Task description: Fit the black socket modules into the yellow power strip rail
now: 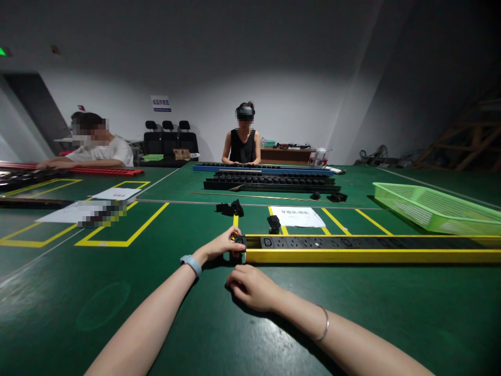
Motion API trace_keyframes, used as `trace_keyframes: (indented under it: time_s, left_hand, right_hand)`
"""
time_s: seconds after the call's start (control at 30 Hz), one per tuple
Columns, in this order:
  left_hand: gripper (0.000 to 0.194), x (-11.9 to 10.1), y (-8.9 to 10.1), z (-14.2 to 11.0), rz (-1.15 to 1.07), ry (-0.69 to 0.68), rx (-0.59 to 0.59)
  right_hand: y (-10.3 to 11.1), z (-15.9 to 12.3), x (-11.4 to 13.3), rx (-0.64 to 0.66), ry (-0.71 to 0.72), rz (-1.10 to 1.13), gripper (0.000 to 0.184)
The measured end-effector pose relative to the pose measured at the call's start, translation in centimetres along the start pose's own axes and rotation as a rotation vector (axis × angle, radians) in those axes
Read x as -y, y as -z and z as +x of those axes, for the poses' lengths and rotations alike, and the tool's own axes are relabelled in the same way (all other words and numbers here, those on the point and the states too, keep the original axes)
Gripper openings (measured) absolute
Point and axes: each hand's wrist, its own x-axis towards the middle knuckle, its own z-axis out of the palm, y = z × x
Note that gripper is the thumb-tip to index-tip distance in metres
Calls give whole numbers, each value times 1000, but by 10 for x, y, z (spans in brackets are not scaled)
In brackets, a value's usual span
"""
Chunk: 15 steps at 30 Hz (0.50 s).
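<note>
– Head view: which step?
– Apparently insertion: the left hand [219, 245] pinches a black module [240, 241] at the yellow rail [371, 256]'s near-left end.
– And next?
– Likely a level push; the right hand [253, 288] is curled nearby, its grip unclear.

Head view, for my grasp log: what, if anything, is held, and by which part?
Left hand: a module, by its left end. Right hand: nothing visible.

Left fingers [234, 232] hold black module [241, 241] at left end of yellow rail [352, 256]; right fingers [239, 273] curled nearby.
</note>
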Motion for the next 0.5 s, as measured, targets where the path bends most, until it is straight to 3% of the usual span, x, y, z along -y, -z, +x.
trace_keyframes:
  time_s: [0.3, 0.5]
  left_hand:
    - [42, 2, 2, 2, 20, 11, -30]
    - [25, -1, 1, 3, -78, 50, -49]
  right_hand:
    - [-2, 0, -1, 5, -8, -2, 17]
    - [-1, 0, -1, 1, -5, -11, 16]
